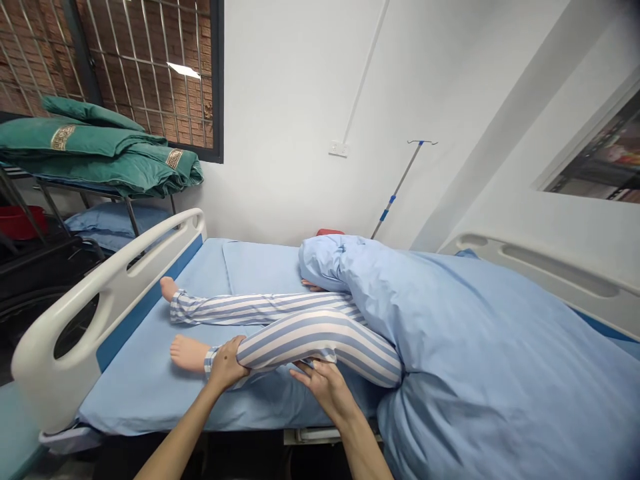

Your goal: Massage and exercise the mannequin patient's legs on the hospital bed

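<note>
On the bed lies a figure whose two legs show in blue-and-white striped trousers, feet bare. The nearer leg [315, 333] is bent, its knee raised above the sheet. My left hand [227, 363] is wrapped around its lower shin, just above the bare foot [189, 353]. Below the knee, my right hand [323, 385] has its fingers stretched and apart, touching the underside of the trouser leg; some fingertips are hidden there. The farther leg [260, 309] lies straight. A light blue quilt [465, 327] covers the upper body, with a bit of a hand [313, 285] showing at its edge.
A pale footboard [120, 267] closes the bed's left end, and a headboard [560, 267] stands at the right. Behind the bed rises a drip pole [400, 183]. Green folded bedding [100, 153] lies on a rack beside a wheelchair [35, 280] at the left.
</note>
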Demonstrator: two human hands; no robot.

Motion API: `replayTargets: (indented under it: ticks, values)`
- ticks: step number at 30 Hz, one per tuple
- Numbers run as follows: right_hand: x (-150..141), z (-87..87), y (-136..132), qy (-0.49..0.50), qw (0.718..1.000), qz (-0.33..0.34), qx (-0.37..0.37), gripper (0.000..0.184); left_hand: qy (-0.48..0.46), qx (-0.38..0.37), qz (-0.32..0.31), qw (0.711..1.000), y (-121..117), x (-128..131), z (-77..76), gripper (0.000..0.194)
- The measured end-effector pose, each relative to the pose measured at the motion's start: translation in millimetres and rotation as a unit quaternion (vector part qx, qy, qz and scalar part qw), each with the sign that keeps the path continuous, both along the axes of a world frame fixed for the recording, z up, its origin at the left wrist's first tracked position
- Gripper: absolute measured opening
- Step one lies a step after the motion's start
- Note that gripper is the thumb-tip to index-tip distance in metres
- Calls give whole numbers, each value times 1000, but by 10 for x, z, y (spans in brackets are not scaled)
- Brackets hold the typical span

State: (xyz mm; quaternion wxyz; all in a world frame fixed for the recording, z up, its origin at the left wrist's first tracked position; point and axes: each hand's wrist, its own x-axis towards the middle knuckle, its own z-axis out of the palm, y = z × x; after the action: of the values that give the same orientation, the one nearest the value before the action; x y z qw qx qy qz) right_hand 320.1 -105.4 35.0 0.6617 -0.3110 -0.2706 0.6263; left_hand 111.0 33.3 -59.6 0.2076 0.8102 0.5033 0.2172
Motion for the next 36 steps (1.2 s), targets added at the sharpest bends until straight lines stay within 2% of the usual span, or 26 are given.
replayTargets:
  ticks: [6,11,14,19,23,28,36]
  values:
    - [0,-56,-24,5,1000,-5,-4,20,61,1,-5,998,-15,-115,198,58]
    - [-165,-183,-26,68,997,-28,-34,13,95,33,-27,995,45,-367,288,60]
    - [-356,-348,5,134,989,-28,-53,13,112,58,-37,991,120,-633,311,61]
    - [-704,-722,113,213,973,-36,-75,15,155,114,-53,980,168,-1114,373,58]
    - [-880,-966,215,242,964,-48,-97,21,202,143,-75,966,194,-1313,423,56]
    - [-974,-1112,349,248,957,-64,-135,27,230,162,-86,956,269,-1376,414,51]
    - [-1082,-1267,459,241,953,-85,-161,31,256,173,-94,946,322,-1411,268,52]
